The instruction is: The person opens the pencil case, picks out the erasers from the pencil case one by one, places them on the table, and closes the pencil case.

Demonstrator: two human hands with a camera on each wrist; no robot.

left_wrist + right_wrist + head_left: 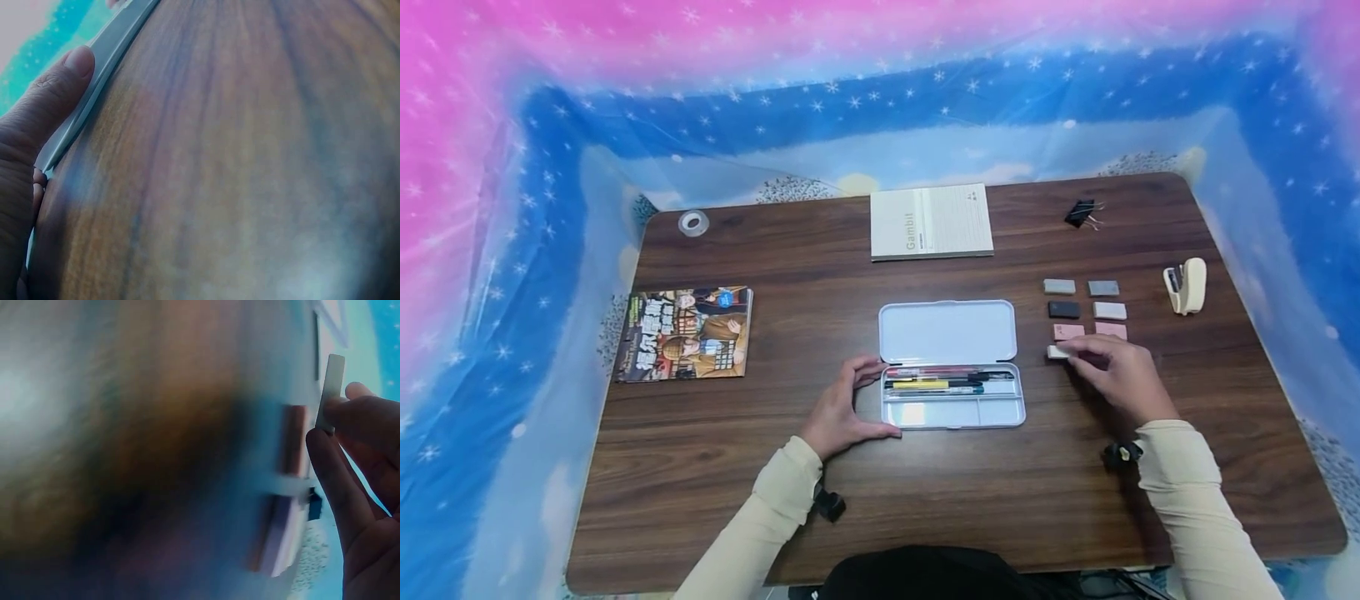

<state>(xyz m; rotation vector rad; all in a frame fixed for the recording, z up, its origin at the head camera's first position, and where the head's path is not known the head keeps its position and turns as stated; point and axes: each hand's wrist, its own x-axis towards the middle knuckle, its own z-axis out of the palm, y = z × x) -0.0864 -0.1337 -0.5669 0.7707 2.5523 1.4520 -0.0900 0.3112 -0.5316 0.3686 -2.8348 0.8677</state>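
An open white pencil case (1000, 411) lies with its lid (947, 332) folded back and several pens (925, 384) in its rear compartment. My left hand (844, 414) grips the case's left end, thumb at the front edge and fingers around the back corner. In the left wrist view the thumb (59, 87) lies against the case's side wall (100, 81). Right of the case, my right hand (1116, 372) pinches a white eraser (1057, 352) between thumb and fingers. The right wrist view shows that eraser (331, 387) on edge at the fingertips.
Behind the right hand stand two columns of erasers, including a black one (1063, 310) and a pink one (1069, 332). A stapler (1187, 287) and binder clips (1080, 213) lie farther right. A notebook (931, 221), tape roll (693, 222) and comic book (685, 335) lie at the back and left.
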